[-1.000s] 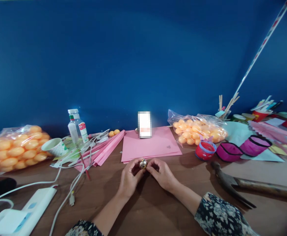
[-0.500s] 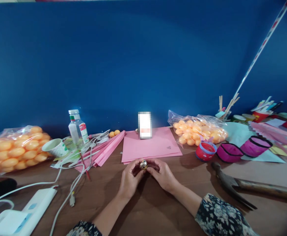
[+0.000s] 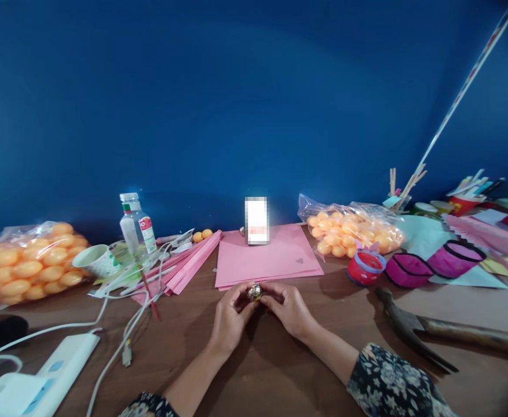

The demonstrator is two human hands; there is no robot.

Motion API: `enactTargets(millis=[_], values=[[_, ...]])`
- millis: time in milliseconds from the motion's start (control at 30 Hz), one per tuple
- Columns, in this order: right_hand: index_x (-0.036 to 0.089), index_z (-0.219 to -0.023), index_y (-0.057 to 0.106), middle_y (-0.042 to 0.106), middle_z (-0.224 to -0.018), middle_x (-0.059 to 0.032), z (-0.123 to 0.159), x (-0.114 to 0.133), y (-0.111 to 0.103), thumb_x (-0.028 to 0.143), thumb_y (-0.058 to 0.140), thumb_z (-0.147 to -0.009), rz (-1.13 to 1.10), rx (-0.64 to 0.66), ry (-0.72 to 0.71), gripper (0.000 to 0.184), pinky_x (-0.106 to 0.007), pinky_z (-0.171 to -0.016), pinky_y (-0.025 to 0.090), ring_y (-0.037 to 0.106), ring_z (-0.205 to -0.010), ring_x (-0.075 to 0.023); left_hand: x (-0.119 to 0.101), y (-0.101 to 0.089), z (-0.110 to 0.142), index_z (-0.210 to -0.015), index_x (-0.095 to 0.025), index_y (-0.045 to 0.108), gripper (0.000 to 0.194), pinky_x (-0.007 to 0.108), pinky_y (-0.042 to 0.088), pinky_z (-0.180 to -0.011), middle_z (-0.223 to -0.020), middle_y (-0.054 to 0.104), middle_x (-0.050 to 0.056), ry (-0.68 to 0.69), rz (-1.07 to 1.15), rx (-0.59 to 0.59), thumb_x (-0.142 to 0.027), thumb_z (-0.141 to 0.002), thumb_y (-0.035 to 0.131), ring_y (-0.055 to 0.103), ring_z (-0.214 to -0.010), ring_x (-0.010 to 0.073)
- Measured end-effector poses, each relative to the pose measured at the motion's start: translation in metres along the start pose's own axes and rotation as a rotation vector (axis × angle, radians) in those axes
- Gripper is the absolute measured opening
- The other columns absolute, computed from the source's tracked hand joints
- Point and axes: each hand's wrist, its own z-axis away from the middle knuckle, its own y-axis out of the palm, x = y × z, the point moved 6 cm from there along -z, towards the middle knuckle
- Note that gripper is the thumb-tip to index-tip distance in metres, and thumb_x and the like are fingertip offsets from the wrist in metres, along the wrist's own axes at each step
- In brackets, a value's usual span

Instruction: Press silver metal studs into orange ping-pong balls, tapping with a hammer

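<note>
A small shiny gold ball [image 3: 255,292], perhaps a metal bell, is pinched between both hands just above the brown table [image 3: 275,376]. My left hand [image 3: 229,319] is closed on its left side, thumb and fingertips touching it. From the other side my right hand [image 3: 292,310] grips it in the same way. Fingers cover the ball's edges and part of its underside. Right beyond the hands lie pink paper sheets [image 3: 266,260], with a phone-shaped upright thing [image 3: 257,220], blurred out, standing on them.
To the right are a claw hammer [image 3: 414,327], purple fabric rings [image 3: 410,271], a red cup-like ring [image 3: 364,269] and a bag of orange balls [image 3: 344,231]. On the left are a power strip [image 3: 62,368], white cables [image 3: 127,330], a glass bottle [image 3: 137,229], a paper cup [image 3: 97,260] and another ball bag [image 3: 32,263].
Both hands keep their hold on the gold ball, nearly still. The view has shifted very slightly.
</note>
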Motion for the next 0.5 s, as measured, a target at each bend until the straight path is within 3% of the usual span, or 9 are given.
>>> enactTargets(millis=[500], values=[[0.018,-0.093,0.067,0.069,-0.092,-0.0044,-0.0002,0.0006,0.0015,0.018,0.059,-0.073,-0.003,-0.003,-0.011,0.021,-0.033,-0.081,0.049,0.063,-0.088,-0.0213,0.0012,0.0,0.0024,-0.101,-0.017,0.059,0.032,0.037,0.046,-0.086,-0.103,0.064,0.009,-0.003,-0.051,-0.007,-0.025,-0.07,0.063,0.06,-0.095,0.0228]])
